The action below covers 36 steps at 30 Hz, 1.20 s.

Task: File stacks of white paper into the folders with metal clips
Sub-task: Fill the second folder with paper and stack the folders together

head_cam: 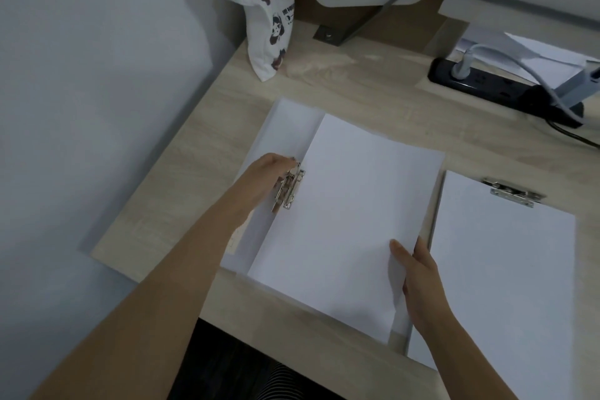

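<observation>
Seat the paper stack squarely under the metal clip.
Your left hand grips the clip on the open folder, mid-bench; your right hand pinches the stack's near right edge. Slide its left edge fully under.

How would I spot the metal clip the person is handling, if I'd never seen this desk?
On the wooden desk lie two white folders. On the left folder, the clip stands along its left edge, beside the paper stack. Unlike the right folder's clip, the left hand is on it.
</observation>
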Motion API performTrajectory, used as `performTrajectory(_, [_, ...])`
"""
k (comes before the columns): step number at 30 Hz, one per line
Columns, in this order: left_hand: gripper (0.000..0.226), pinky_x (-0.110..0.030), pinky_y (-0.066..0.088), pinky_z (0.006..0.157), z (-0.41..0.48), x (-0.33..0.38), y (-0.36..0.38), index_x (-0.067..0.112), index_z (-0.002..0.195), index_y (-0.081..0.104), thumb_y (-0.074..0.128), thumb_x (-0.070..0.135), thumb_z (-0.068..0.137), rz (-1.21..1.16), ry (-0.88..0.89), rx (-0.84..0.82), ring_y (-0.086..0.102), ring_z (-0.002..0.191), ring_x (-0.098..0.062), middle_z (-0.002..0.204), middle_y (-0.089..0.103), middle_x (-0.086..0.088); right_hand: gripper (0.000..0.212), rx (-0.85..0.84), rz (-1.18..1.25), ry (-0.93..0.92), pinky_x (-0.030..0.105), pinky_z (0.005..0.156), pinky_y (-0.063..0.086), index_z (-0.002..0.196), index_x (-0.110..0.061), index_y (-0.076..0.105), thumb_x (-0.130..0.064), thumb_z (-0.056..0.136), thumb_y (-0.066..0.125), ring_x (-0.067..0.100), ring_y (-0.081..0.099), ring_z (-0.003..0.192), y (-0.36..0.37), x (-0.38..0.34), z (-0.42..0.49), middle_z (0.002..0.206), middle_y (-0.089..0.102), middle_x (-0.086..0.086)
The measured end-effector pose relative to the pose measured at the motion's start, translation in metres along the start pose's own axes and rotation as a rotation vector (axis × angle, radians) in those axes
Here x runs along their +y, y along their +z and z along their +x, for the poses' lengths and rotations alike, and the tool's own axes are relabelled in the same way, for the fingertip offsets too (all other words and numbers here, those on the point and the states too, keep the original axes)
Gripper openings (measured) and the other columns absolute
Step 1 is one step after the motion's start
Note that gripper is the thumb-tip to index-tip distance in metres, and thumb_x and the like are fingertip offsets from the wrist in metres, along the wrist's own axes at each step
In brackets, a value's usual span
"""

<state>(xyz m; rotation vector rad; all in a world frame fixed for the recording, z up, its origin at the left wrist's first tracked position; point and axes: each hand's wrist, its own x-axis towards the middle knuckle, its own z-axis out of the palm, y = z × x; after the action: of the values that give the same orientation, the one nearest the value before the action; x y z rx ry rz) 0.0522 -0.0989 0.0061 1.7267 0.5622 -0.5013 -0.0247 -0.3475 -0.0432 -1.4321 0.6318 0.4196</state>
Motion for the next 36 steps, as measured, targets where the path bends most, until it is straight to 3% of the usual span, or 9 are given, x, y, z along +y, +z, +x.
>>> performTrajectory(3, [0.014,-0.028,0.041,0.092,-0.012,-0.012,-0.006,0.021,0.102,0.054,0.049,0.031,0.093,0.027,-0.01,0.004,0.05,0.101,-0.01,0.111,0.054,0.003,0.029,0.003,0.007,0.004,0.041,0.092,0.047,0.119,-0.025,0.053,-0.016,0.092,0.05,0.023,0.06,0.104,0.0,0.001,0.001,0.112,0.064,-0.002])
performTrajectory(8, [0.034,-0.034,0.043,0.098,-0.018,-0.015,-0.011,0.019,0.113,0.05,0.046,0.044,0.092,0.109,-0.083,-0.014,0.048,0.114,-0.01,0.12,0.051,0.003,0.029,-0.005,0.033,-0.009,0.039,0.093,0.046,0.115,-0.029,0.054,-0.013,0.092,0.05,0.019,0.06,0.104,-0.001,0.002,-0.001,0.111,0.064,-0.006])
performTrajectory(15, [0.048,-0.03,0.046,0.087,-0.014,-0.013,-0.015,0.012,0.111,0.054,0.044,0.053,0.089,0.207,-0.211,-0.042,0.055,0.106,-0.014,0.11,0.058,-0.002,0.032,0.009,0.038,-0.007,0.044,0.101,0.043,0.12,-0.026,0.054,-0.013,0.091,0.051,0.024,0.058,0.111,-0.001,0.003,0.001,0.117,0.063,-0.002])
performTrajectory(19, [0.039,-0.03,0.044,0.095,-0.017,-0.015,-0.016,0.014,0.098,0.057,0.048,0.05,0.088,0.095,-0.203,-0.074,0.052,0.091,-0.015,0.095,0.054,-0.002,0.029,0.003,0.026,-0.016,0.041,0.099,0.043,0.116,-0.028,0.054,-0.014,0.091,0.05,0.02,0.058,0.108,0.0,0.002,0.0,0.112,0.064,-0.007])
performTrajectory(24, [0.042,-0.03,0.046,0.082,-0.028,-0.017,-0.006,0.026,0.081,0.058,0.038,0.063,0.086,0.21,-0.198,-0.116,0.052,0.084,-0.017,0.09,0.05,-0.001,0.028,-0.007,0.016,-0.019,0.035,0.092,0.044,0.113,-0.03,0.055,-0.014,0.092,0.05,0.013,0.06,0.104,0.0,0.0,-0.003,0.111,0.064,-0.009])
performTrajectory(26, [0.035,-0.032,0.051,0.078,-0.033,-0.015,-0.005,0.033,0.083,0.057,0.037,0.062,0.087,0.205,-0.22,-0.134,0.057,0.086,-0.019,0.093,0.054,-0.001,0.026,-0.006,0.008,-0.017,0.035,0.089,0.046,0.109,-0.032,0.056,-0.014,0.092,0.049,0.014,0.061,0.101,0.0,0.0,-0.004,0.109,0.065,-0.008])
performTrajectory(31, [0.046,-0.034,0.049,0.094,-0.039,-0.034,-0.014,0.019,0.114,0.063,0.051,0.053,0.086,0.117,-0.182,-0.135,0.06,0.109,-0.017,0.118,0.064,-0.001,0.028,-0.009,-0.006,-0.015,0.034,0.085,0.047,0.117,-0.026,0.053,-0.014,0.092,0.049,0.016,0.06,0.101,-0.001,-0.002,-0.005,0.109,0.064,-0.005])
performTrajectory(34, [0.026,-0.021,0.042,0.071,-0.041,-0.042,-0.007,0.015,0.102,0.063,0.057,0.036,0.088,0.063,-0.108,-0.028,0.058,0.085,-0.007,0.101,0.065,0.0,0.029,-0.002,-0.02,-0.018,0.031,0.081,0.046,0.119,-0.025,0.052,-0.014,0.093,0.049,0.014,0.06,0.099,0.0,-0.002,-0.005,0.107,0.064,-0.007])
performTrajectory(36, [0.014,-0.026,0.046,0.072,-0.04,-0.045,-0.002,0.015,0.091,0.061,0.059,0.028,0.088,0.046,-0.058,0.025,0.06,0.077,-0.01,0.094,0.067,-0.004,0.03,-0.001,-0.027,-0.021,0.031,0.082,0.046,0.121,-0.024,0.051,-0.015,0.093,0.048,0.013,0.059,0.098,0.0,-0.002,-0.004,0.106,0.063,-0.008])
